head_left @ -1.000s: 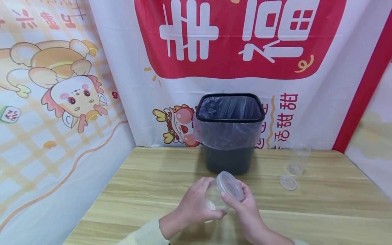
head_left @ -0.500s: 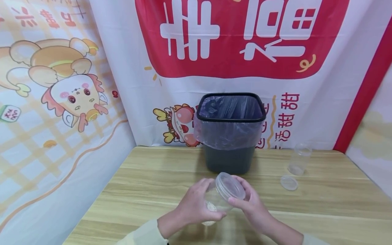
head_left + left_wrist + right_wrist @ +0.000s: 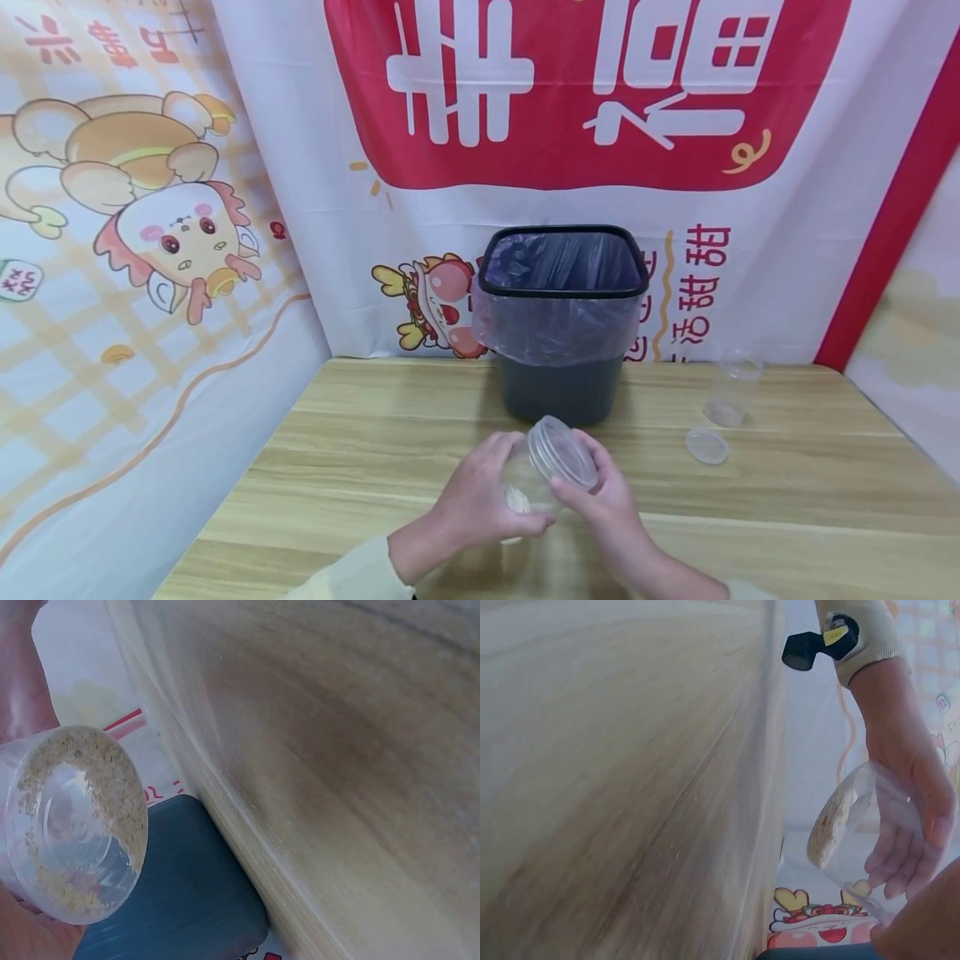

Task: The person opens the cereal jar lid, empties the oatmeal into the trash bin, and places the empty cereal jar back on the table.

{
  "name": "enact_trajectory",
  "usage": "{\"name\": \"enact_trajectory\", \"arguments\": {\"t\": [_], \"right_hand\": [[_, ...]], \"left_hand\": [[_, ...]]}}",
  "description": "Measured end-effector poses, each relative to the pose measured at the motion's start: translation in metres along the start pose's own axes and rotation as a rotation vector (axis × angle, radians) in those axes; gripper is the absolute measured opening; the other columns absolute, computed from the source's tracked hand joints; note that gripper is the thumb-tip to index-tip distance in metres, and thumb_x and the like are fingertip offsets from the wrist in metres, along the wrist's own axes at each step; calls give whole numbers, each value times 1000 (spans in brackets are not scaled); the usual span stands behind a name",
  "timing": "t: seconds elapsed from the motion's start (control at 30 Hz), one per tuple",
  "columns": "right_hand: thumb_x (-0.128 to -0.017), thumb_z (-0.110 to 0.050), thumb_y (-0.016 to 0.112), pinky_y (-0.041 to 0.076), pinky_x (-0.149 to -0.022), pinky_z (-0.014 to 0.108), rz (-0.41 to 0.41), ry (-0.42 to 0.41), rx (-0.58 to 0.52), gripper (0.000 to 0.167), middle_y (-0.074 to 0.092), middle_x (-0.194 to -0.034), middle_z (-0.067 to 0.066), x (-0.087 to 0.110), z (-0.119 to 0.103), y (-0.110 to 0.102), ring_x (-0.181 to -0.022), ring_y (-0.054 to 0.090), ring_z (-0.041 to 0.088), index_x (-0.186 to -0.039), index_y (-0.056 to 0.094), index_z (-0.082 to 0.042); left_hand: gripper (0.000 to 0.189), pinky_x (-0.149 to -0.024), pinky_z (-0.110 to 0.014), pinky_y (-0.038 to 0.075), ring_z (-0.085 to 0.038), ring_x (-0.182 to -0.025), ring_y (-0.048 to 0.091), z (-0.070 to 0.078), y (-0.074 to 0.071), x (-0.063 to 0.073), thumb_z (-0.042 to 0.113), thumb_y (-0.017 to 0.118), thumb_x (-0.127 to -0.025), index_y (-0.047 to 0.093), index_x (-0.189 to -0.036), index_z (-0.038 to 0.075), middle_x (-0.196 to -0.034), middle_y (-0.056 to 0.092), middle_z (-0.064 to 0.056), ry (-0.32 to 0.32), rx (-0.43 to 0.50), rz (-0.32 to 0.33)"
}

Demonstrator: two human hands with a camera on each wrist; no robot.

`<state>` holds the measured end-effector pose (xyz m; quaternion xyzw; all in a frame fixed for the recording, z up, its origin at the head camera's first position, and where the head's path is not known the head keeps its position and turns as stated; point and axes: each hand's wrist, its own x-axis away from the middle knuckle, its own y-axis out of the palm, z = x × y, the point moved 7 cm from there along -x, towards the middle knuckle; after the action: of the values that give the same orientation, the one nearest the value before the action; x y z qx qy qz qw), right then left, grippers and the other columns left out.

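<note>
A clear plastic jar (image 3: 522,482) is held tilted above the table, its lidded end toward the upper right in the head view. Curled round the jar's body is my left hand (image 3: 480,497). My right hand (image 3: 613,510) grips the clear lid (image 3: 567,454) at the rim, thumb on the near side. Beige granules (image 3: 114,784) lie against the jar's bottom in the left wrist view, covering part of it. From the right wrist side the granules (image 3: 831,829) show as a layer at the base. The left palm is partly seen through the clear wall.
A dark bin (image 3: 558,387) with a translucent liner stands just beyond the hands. At the right, an open clear jar (image 3: 731,390) stands on the wooden table (image 3: 360,454), with a loose clear lid (image 3: 707,447) in front of it. Printed cloths hang behind and at the left.
The right hand and its thumb shift slightly right along the lid, then back left. The jar tips a little and returns, still between both hands.
</note>
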<state>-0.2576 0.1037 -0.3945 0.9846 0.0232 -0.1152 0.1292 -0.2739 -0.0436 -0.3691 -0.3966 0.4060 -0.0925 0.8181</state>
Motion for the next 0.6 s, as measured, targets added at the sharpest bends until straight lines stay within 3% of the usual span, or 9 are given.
{"name": "enact_trajectory", "arguments": {"t": [0.27,0.6], "right_hand": [[-85,-6,68,46,-90,23,64,86,49,61,53,-124,16,1,4,1,-109,54,19,-137,38,4],[-85,6,62,47,-92,23,13,-22,-36,62,52,-131,13,-3,-10,-8,-112,56,14,-140,33,6]], "left_hand": [[84,-81,-30,53,-16,-94,59,0,-1,2,53,86,-59,56,-120,5,-109,61,-3,3,-41,9],[83,-80,-30,52,-16,-93,59,-2,1,4,50,87,-59,55,-121,6,-108,61,-1,-10,-9,-6]]}}
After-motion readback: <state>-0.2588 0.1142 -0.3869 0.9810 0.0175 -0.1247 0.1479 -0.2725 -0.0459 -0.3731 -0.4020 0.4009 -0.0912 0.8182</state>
